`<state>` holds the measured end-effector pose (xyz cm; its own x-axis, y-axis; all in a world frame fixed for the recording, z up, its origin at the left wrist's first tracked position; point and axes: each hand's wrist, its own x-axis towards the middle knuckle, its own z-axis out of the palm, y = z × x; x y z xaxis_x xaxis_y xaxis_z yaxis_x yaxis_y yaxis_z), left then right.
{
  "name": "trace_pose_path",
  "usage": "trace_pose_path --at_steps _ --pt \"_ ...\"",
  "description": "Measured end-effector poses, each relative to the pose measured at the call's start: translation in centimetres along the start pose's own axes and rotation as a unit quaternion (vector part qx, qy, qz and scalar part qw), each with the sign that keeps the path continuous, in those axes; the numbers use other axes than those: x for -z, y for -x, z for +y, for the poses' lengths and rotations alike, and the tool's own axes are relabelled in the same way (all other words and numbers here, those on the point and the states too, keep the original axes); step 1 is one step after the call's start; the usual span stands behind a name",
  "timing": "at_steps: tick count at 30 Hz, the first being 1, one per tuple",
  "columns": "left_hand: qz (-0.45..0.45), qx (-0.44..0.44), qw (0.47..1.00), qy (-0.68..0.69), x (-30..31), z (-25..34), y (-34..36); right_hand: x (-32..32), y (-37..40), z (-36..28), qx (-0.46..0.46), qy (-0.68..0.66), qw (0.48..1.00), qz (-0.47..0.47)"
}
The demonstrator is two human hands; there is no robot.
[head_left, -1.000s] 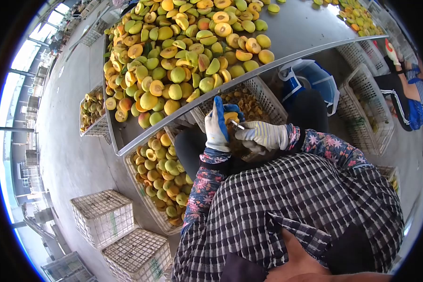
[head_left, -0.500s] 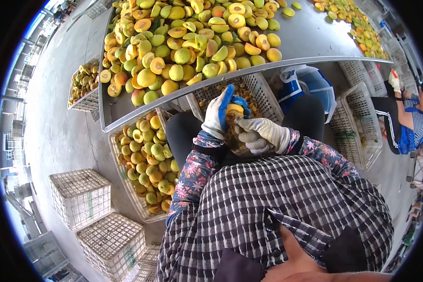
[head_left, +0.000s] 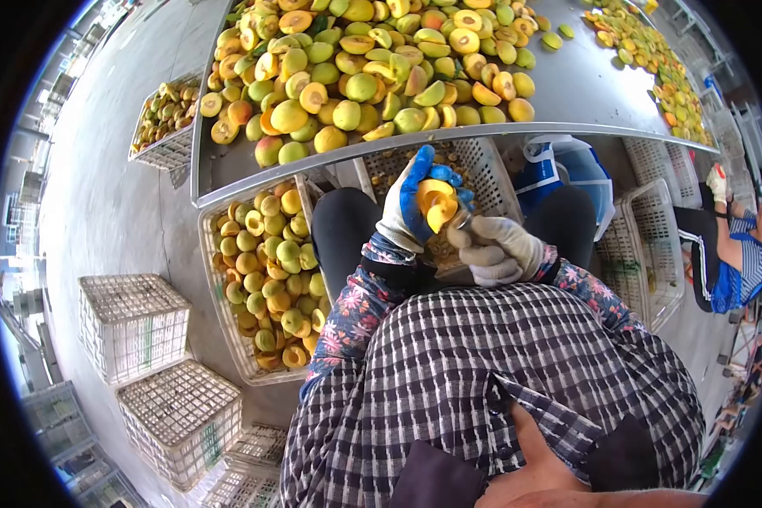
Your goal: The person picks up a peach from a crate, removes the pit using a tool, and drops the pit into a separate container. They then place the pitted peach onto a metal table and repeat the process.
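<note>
My left hand point(head_left: 405, 203), in a white glove with blue coating, is closed around a yellow peach half point(head_left: 437, 203) whose cut face with a hollow is turned up. Close beside the fruit, my right hand point(head_left: 501, 251) in a pale knit glove has its fingers curled round a small metal tool point(head_left: 461, 219); most of it is hidden by the fingers. Below both hands, between my knees, stands a plastic crate point(head_left: 493, 169) with brownish bits in it. A metal table point(head_left: 559, 80) in front bears a heap of cut peaches point(head_left: 360, 87).
To my left, a crate point(head_left: 215, 292) holds many peach halves. Stacked crates point(head_left: 148, 339) stand further left. A blue and white bucket point(head_left: 597, 186) is under the table by my right knee. Another person point(head_left: 728, 245) sits at the far right near more crates point(head_left: 656, 237).
The peach half has turned so its hollowed cut face shows, and the right hand with the tool has drawn slightly away from it. The whole view has shifted a little.
</note>
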<state>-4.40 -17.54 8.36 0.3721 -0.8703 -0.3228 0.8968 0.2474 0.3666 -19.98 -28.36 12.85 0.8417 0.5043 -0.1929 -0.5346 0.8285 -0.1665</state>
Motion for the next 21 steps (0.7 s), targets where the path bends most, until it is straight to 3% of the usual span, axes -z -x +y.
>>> trace_pose_path --at_steps 4,7,9,12,13,14,16,17,18,20,21 --pt "-0.010 -0.093 0.992 0.080 1.7 3.5 3.1 0.2 1.0 -1.3 0.061 0.102 0.993 0.029" --pt "0.075 -0.205 0.969 0.120 5.3 6.4 7.6 0.8 1.8 -1.4 0.091 0.136 0.977 0.136" --pt "0.099 -0.301 0.947 0.052 9.0 7.8 11.7 2.2 2.5 -1.5 0.090 0.176 0.966 0.166" --pt "0.282 -0.481 0.830 -0.026 15.7 7.9 17.7 3.9 2.8 -0.9 0.077 0.173 0.960 0.207" --pt "0.339 -0.470 0.815 0.000 17.2 8.0 20.2 4.2 2.9 -0.7 0.069 0.176 0.957 0.221" --pt "0.386 -0.467 0.795 -0.007 23.2 8.1 22.7 4.4 2.9 -0.6 0.064 0.180 0.952 0.238" --pt "0.567 -0.539 0.613 -0.104 26.2 7.5 25.4 4.9 3.2 -1.3 0.053 0.191 0.949 0.245" --pt "0.661 -0.455 0.569 -0.180 32.2 7.2 27.8 4.9 3.2 -1.3 0.048 0.194 0.947 0.252" --pt "0.728 -0.379 0.469 -0.328 32.7 6.5 29.4 4.2 2.8 -1.2 0.043 0.185 0.942 0.278" --pt "0.758 -0.118 0.367 -0.527 35.2 4.9 31.9 4.0 2.3 -1.1 0.037 0.198 0.936 0.289" --pt "0.731 0.016 0.286 -0.619 38.3 3.7 32.9 4.1 2.0 -1.1 0.037 0.204 0.933 0.293"
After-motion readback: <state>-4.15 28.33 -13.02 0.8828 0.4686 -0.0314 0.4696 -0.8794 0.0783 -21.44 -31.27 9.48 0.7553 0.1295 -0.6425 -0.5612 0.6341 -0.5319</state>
